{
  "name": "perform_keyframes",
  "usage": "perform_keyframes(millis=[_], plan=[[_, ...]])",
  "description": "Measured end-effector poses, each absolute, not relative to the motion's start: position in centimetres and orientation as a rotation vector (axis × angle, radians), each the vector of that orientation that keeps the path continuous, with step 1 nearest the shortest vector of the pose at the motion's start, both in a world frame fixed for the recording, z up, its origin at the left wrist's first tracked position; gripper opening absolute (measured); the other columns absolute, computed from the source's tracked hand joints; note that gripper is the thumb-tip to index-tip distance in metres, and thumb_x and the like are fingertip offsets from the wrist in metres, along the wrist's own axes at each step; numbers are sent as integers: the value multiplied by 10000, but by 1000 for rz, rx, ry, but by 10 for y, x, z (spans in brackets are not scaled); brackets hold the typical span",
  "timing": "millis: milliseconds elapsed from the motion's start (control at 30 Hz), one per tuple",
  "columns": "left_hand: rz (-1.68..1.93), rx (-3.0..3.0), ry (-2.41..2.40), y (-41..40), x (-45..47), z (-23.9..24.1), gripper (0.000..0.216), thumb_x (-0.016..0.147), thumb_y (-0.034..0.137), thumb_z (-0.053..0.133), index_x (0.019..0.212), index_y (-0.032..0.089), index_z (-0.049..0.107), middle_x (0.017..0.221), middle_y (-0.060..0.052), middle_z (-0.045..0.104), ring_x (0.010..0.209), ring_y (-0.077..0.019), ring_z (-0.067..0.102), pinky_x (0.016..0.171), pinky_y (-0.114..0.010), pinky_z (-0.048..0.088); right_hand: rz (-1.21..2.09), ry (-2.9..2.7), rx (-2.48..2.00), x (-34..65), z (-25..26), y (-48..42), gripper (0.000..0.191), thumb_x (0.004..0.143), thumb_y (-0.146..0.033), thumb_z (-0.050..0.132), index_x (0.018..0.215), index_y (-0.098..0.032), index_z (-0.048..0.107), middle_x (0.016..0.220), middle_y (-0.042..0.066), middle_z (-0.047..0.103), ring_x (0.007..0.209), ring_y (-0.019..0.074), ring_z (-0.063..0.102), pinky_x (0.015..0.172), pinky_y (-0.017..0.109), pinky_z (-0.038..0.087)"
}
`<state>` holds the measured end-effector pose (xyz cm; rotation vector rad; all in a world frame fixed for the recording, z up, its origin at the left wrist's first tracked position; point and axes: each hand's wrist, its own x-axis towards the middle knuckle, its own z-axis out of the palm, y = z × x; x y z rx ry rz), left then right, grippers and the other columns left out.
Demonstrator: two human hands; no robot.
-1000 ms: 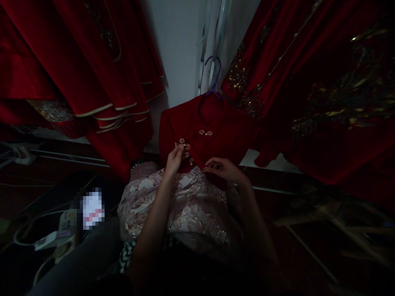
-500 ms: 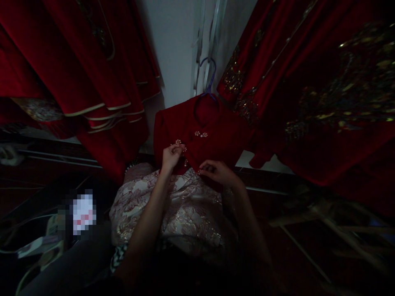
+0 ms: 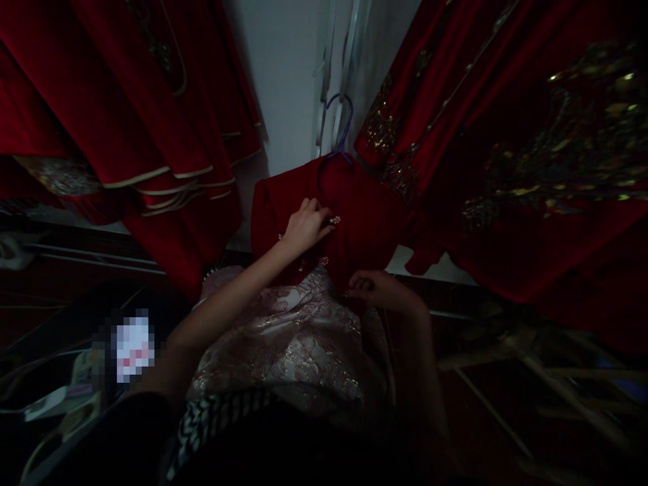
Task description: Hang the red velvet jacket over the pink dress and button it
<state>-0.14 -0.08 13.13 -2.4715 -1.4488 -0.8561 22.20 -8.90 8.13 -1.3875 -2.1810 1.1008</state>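
Observation:
A red jacket [image 3: 377,226] hangs in front of me on a blue hanger [image 3: 345,128], its lower part over my lap. Across its chest reaches my left hand [image 3: 307,225], thumb and fingers closed at a pearly beaded ornament [image 3: 335,220] below the neckline. Another beaded ornament [image 3: 323,260] lies lower down, above shiny patterned fabric [image 3: 304,337] on my lap. To the right, near the jacket's hem, my right hand [image 3: 377,288] has its fingers pinched together. A tiny pale glint shows at its fingertips, too dim to name.
Long red garments [image 3: 167,101] with gold trim hang at the left. More red garments [image 3: 455,169] with gold sequins hang at the right. Behind stands a white cabinet door [image 3: 288,74] with metal handles. Cords and a pale device [image 3: 55,403] lie low on the left.
My left hand has moved up and right, from the jacket's left-side ornaments to the one below the neckline. My right hand has drawn away to the right and slightly down, uncovering a lower ornament.

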Motion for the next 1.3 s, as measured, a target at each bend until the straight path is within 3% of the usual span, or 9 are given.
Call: perform_keyframes(millis=[100,267,500,700,867,1033,1167,1300], plan=[[-545,-2453,-1356,8,0,148,266,809,358,651,1001,180,701,1095,-140,557,1123,-300,455,701,-322,471,1074,-2154,-1411,224,84,-89,193,771,-329,634,882,-173,619,746,15,654,679,126,590,617,243,450],[-328,-2481,-1043,25,3,163,211,848,289,587,912,131,710,1061,-148,582,1109,-291,467,807,-363,421,1038,-2153,-1429,226,88,-91,211,775,-356,631,887,-178,622,761,24,670,695,136,604,634,257,456],[-308,-2590,-833,39,-5,165,266,841,376,579,905,149,702,1007,-133,610,1042,-271,506,855,-377,358,1029,-2148,-1460,232,89,-94,237,773,-397,638,875,-185,617,768,24,676,714,146,617,645,262,460],[-414,-2687,-813,47,-6,158,235,869,335,534,914,164,689,982,-105,641,988,-240,533,868,-379,351,1104,-2136,-1463,237,84,-92,220,790,-340,608,944,-187,641,844,42,702,775,154,647,705,277,490],[-480,-2665,-674,50,-6,156,193,861,252,524,960,167,667,882,-87,682,956,-219,571,1034,-444,275,1038,-2109,-1505,236,86,-92,327,817,-341,595,1104,-184,600,876,50,695,789,154,649,732,289,506],[-423,-2694,-613,50,-11,156,242,887,185,441,992,216,656,791,-16,683,823,-155,630,1144,-427,182,980,-2112,-1474,235,84,-92,293,838,-347,594,1093,-204,600,890,46,691,820,163,655,785,318,522],[-455,-2686,-622,50,-15,155,253,904,189,410,1026,207,631,806,-27,690,804,-145,631,1133,-398,219,731,-1964,-1316,220,93,-85,374,834,-406,606,1159,-225,579,1154,81,633,1028,191,617,902,355,517],[-598,-2595,-852,42,-16,152,317,919,239,377,1147,127,566,915,-112,679,906,-202,620,1065,-443,284,643,-1726,-1096,172,120,-53,496,926,-501,411,1338,-226,427,1372,92,500,1259,182,489,1068,359,415]])
